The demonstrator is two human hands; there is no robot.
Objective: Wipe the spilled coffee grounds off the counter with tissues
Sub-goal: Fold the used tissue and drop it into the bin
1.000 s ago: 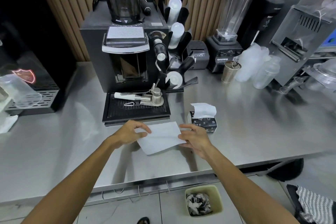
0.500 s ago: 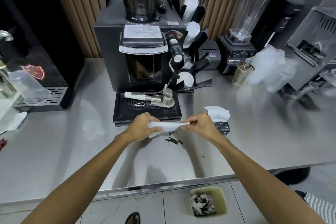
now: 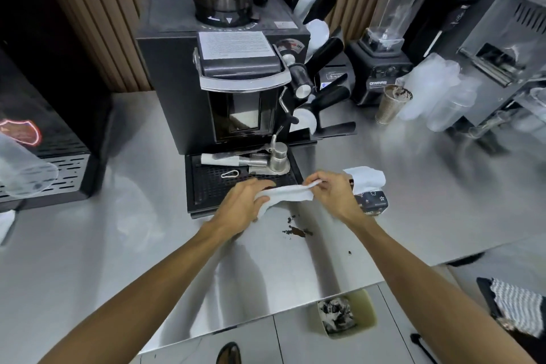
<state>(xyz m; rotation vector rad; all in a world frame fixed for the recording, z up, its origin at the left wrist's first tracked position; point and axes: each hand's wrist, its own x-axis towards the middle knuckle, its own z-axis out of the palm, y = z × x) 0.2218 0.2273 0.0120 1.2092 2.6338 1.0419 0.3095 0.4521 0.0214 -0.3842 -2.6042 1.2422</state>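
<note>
Tissue box [image 3: 373, 200] half behind R hand [image 3: 333, 195]

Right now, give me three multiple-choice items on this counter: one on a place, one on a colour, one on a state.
1. The spilled coffee grounds lie: A on the steel counter in front of the drip tray; B on the drip tray; C on a plate.
2. The tissue is: A brown; B white; C blue.
3. The hands: A both flat and empty; B both hanging idle; C left hand and right hand each grip one end of the tissue.
Answers: A, dark specks sit on bare steel before the tray; B, white against the black tray; C, it stretches between curled fingers.
</note>
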